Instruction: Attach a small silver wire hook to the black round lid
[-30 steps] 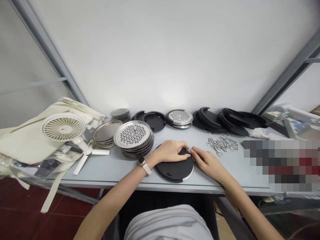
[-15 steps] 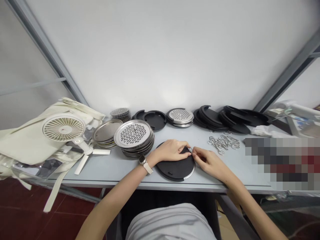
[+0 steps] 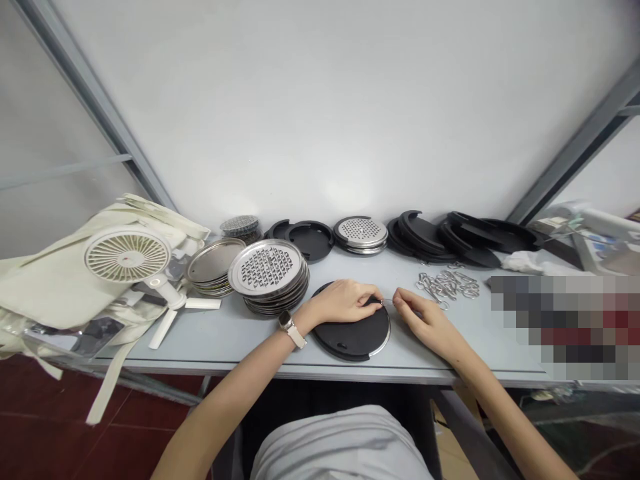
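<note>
A round black plastic holder (image 3: 357, 338) lies flat on the table in front of me, a strip of bright metal showing along its right rim. My left hand (image 3: 347, 301) rests over its upper part, thumb and forefinger pinched at the right edge. Between the two hands stretches a thin metal wire loop (image 3: 389, 301), one end at the left fingertips. My right hand (image 3: 417, 313) pinches the other end, just off the holder's edge. How the wire meets the holder is hidden by the left fingers. Behind the right hand lies a pile of metal wire loops (image 3: 450, 285).
A stack of metal grater discs (image 3: 270, 270) and a stack of plain metal discs (image 3: 215, 260) stand left. Along the wall are a perforated disc (image 3: 361, 231) and several black holders (image 3: 425, 233). A white fan (image 3: 129, 257) and cream bag (image 3: 55, 280) occupy the far left.
My right hand has moved slightly right, away from the left fingertips, and thin wire now shows between them. My left hand and the black holder have barely moved.
</note>
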`<action>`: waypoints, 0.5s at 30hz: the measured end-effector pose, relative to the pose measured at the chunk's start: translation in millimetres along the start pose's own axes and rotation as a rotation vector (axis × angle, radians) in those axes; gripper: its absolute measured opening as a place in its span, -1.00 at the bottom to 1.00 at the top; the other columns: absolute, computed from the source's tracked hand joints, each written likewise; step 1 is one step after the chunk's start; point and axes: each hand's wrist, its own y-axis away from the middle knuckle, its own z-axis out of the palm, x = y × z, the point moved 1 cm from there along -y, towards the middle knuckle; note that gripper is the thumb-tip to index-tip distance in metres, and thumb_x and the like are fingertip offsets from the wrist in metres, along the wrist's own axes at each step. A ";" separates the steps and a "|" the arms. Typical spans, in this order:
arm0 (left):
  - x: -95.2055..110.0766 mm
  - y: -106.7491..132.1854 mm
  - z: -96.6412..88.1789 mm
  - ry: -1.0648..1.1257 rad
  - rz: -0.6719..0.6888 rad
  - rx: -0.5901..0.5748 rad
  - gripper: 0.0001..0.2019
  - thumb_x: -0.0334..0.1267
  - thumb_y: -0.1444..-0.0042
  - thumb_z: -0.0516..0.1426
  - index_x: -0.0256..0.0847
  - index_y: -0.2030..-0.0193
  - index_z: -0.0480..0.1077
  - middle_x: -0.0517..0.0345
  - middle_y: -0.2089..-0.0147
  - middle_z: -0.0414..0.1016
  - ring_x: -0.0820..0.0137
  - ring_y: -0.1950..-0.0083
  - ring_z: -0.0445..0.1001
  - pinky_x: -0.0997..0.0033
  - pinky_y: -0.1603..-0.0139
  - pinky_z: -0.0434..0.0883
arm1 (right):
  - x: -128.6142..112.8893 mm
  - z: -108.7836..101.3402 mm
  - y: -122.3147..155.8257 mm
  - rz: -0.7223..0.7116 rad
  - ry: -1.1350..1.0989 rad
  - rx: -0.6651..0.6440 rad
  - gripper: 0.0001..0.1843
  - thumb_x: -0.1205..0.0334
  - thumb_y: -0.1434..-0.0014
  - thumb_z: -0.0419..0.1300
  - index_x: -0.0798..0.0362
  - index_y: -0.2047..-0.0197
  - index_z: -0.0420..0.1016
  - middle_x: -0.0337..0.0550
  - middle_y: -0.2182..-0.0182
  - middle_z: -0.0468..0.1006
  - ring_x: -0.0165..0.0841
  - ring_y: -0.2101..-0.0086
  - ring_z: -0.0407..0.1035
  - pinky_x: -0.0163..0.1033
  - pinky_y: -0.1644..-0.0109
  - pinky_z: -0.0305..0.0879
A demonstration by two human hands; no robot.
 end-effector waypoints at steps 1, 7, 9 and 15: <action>0.9 0.2 -0.4 -0.007 0.001 -0.002 -0.79 -0.14 -0.23 0.03 -0.15 0.11 0.40 0.33 0.52 0.25 0.55 0.50 0.26 0.53 0.45 0.11 | 0.0 -0.3 0.1 -0.001 0.000 0.004 -0.69 0.09 -0.32 -0.14 0.00 0.44 0.15 -0.32 0.57 0.26 -0.39 0.49 0.22 -0.30 0.37 0.14; 5.1 0.9 -2.0 -0.102 -0.124 0.064 -0.74 -0.03 -0.14 0.09 -0.16 0.16 0.34 0.27 0.45 0.38 0.45 0.46 0.35 0.48 0.44 0.14 | -3.5 -0.1 0.5 0.020 -0.019 0.000 -0.71 0.06 -0.33 -0.17 -0.02 0.37 0.16 -0.30 0.56 0.30 -0.37 0.50 0.24 -0.28 0.37 0.17; 5.5 0.9 -2.2 -0.152 -0.151 0.084 -0.72 0.02 -0.11 0.10 -0.17 0.25 0.33 0.23 0.43 0.42 0.40 0.43 0.37 0.45 0.42 0.14 | -4.7 0.4 0.6 0.038 -0.037 -0.016 -0.73 0.05 -0.34 -0.19 -0.03 0.31 0.16 -0.30 0.55 0.32 -0.36 0.50 0.25 -0.28 0.37 0.18; 5.4 1.5 -1.0 -0.188 -0.082 0.027 -0.82 -0.09 -0.09 0.09 -0.16 0.31 0.30 0.23 0.44 0.44 0.40 0.45 0.37 0.43 0.42 0.11 | -5.9 1.6 -1.0 -0.006 0.011 -0.078 -0.72 0.07 -0.34 -0.17 -0.03 0.37 0.16 -0.29 0.53 0.34 -0.36 0.48 0.28 -0.29 0.34 0.17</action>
